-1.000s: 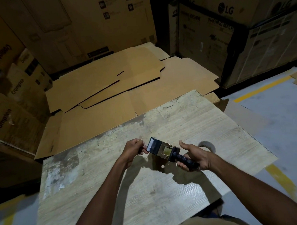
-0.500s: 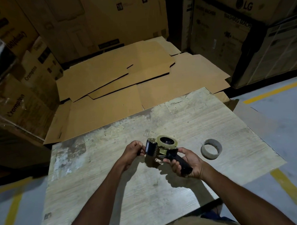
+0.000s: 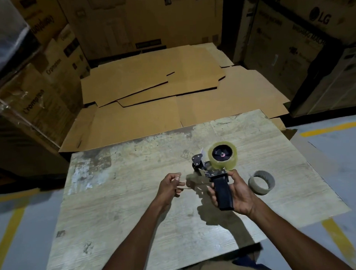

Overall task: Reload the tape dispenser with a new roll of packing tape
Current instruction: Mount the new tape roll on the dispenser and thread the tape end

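Observation:
My right hand [image 3: 240, 196] grips the black handle of the tape dispenser [image 3: 222, 194] and holds it upright above the table. A roll of clear packing tape [image 3: 230, 164] sits on the dispenser's spindle, its open side facing me. To the dispenser's left, my left hand [image 3: 168, 187] has its fingers pinched on a thin pale strip [image 3: 186, 188], apparently the tape's loose end, which points toward the dispenser's front. An empty grey cardboard core [image 3: 261, 190] lies on the table just right of my right hand.
The worn wooden table [image 3: 125, 217] stands over a grey floor with yellow lines [image 3: 336, 238]. Flattened cardboard sheets [image 3: 151, 91] lie beyond its far edge. Stacked cartons [image 3: 40, 83] rise on the left, more on the right [image 3: 303, 49].
My right hand has turned the dispenser so the roll faces me and moved it right. My left hand has let go of the dispenser's front and drawn back left, pinching the strip.

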Demonstrator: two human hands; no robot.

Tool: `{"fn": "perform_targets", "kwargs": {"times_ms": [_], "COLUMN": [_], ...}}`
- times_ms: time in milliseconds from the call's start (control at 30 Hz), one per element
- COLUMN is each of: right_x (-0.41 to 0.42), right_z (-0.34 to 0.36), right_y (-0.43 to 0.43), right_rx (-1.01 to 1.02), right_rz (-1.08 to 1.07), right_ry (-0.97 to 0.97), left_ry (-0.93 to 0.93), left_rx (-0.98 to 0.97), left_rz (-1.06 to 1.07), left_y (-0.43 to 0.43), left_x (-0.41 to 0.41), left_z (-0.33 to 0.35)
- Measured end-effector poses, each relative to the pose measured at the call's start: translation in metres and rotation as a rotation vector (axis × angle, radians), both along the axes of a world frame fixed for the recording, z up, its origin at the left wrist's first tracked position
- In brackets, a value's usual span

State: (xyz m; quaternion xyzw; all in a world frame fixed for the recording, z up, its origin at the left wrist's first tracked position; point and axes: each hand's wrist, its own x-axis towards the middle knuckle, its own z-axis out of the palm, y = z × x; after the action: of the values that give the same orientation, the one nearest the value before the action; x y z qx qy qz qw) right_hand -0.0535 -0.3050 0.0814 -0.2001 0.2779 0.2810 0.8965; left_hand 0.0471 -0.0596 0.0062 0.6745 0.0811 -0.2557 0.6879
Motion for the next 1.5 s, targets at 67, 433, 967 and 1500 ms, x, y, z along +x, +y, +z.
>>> {"fn": "perform_targets", "kwargs": {"times_ms": [67, 433, 967, 1500], "right_x": [-0.006, -0.03, -0.181, -0.337], "right_z": [0.003, 0.058, 0.069, -0.031], "right_y": [-0.003, -0.027, -0.064, -0.058], "right_rx": [0.014, -0.5, -0.782, -0.831], "right_rz": [0.049, 0.173, 0.246, 0.093], "right_ry": [-0.023, -0.156, -0.253, -0.23], "left_ry": [-0.009, 0.221, 0.625, -0.2], "left_rx": [-0.013, -0.068, -0.052, 0.383], "left_rz": [-0.001, 0.012, -0.264, -0.441], "left_y": [-0.002, -0.021, -0.098, -0.149], "left_x": [-0.003, -0.032, -0.128, -0.2], "left_z": [-0.004, -0.01, 0.063, 0.049]}}
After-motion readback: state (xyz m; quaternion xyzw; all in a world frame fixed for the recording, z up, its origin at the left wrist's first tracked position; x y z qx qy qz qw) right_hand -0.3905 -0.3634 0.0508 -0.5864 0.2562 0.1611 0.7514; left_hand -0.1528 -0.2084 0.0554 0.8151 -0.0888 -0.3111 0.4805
